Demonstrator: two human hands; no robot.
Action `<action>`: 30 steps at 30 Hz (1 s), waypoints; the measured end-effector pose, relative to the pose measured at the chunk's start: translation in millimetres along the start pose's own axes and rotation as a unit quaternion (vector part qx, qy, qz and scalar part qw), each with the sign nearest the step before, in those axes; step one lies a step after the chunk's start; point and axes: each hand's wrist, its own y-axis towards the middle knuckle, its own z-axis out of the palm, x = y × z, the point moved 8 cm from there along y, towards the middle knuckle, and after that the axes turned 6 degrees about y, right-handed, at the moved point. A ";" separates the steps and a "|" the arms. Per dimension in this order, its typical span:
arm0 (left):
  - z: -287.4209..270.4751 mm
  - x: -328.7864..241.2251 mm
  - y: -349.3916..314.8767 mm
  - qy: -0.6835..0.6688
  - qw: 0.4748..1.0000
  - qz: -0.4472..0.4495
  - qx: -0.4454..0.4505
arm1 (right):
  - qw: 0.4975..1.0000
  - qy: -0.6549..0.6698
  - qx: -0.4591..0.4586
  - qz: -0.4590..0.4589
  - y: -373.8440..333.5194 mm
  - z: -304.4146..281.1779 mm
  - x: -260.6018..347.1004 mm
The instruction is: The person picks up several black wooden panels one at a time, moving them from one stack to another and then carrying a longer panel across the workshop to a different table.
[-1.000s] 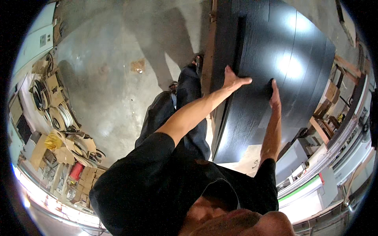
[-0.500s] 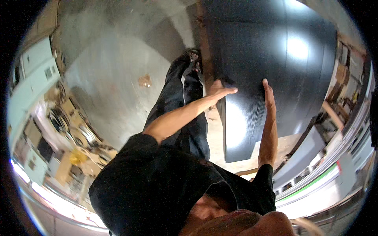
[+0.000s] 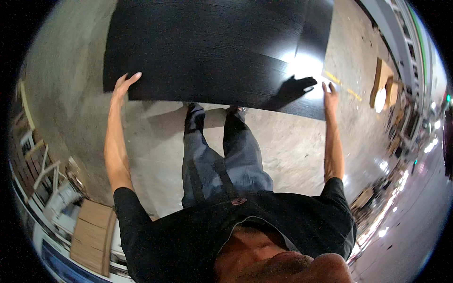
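A wide black panel [image 3: 203, 56] with a faint wood-grain surface spans the space in front of my legs, and its far end runs out of view. At its near left corner, my left hand [image 3: 124, 86] is closed on the edge, thumb on top and the other fingers mostly hidden. My right hand [image 3: 331, 94] grips the right edge near the other close corner, with fingertips showing beside the rim. Its dark shadow or reflection falls across the glossy surface, next to a bright glare patch. Both arms are spread and stretched forward.
Bare concrete floor [image 3: 155, 137] surrounds the panel and my feet. At the far right lie light wooden pieces [image 3: 380, 85] beside machinery. Brown cardboard [image 3: 92, 233] leans at the lower left, near a wooden rack [image 3: 28, 155]. Yellow marks [image 3: 347, 87] run along the floor at right.
My hands have moved apart from the stack of black panels to opposite sides of one panel. My body has turned, the stack is out of view, and the panel now lies across my front.
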 end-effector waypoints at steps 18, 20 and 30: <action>2.7 -17.5 14.5 -0.120 0.988 -0.082 0.052 | 0.774 0.512 0.202 0.312 5.0 20.8 -204.8; 1.9 -23.8 11.7 -0.127 0.987 -0.082 0.049 | 0.776 0.510 0.184 0.322 -1.8 24.6 -202.1; -8.9 2.1 30.5 -0.121 0.986 -0.076 0.090 | 0.786 0.489 0.185 0.331 2.2 21.4 -198.9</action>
